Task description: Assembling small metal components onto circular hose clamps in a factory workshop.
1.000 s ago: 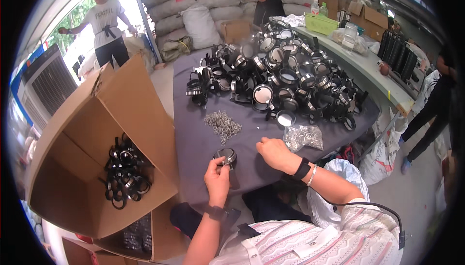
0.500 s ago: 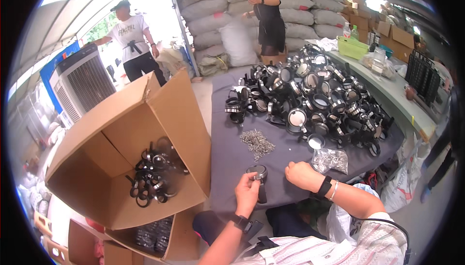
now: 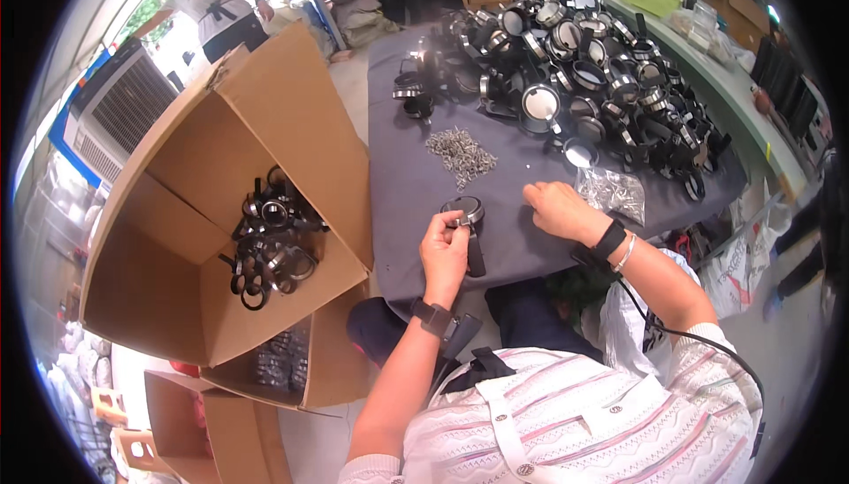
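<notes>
An open lane crosses the grey table (image 3: 517, 249) between the left hand (image 3: 445, 249) and the right hand (image 3: 566, 211), continuing forward between the heap of small metal parts (image 3: 462, 157) and the plastic bag (image 3: 613, 194). Forward limit: the pile of round parts (image 3: 588, 72). The bag obstructs travel beyond the right hand. A second lane lies left of the heap. The cardboard box (image 3: 296, 117) obstructs low sideways passage at the table's left edge.
</notes>
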`<state>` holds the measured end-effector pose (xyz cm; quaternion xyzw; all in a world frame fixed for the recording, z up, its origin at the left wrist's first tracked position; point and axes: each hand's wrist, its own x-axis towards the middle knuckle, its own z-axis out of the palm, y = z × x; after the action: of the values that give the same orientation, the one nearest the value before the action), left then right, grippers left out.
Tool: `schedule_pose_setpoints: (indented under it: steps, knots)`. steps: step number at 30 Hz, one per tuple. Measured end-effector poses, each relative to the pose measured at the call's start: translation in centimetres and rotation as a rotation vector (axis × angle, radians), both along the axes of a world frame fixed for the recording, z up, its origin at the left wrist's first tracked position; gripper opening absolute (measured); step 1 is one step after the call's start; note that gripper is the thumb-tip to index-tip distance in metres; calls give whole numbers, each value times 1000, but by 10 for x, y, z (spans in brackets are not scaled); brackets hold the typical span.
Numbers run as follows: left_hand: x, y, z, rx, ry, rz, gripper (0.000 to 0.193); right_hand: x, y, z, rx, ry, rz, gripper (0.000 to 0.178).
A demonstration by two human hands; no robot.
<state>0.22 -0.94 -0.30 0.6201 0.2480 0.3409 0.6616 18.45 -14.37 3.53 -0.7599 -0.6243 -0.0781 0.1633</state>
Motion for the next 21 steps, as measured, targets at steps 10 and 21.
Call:
schedule_pose_setpoints:
  steps: [10,21]
  knots:
    - [2,0,0,-6,39,74,14,-31,21,7,272,369,11,6]
    - [1,3,-5,40,-11,60,15,-75,51,-10,402,1723,-79,3]
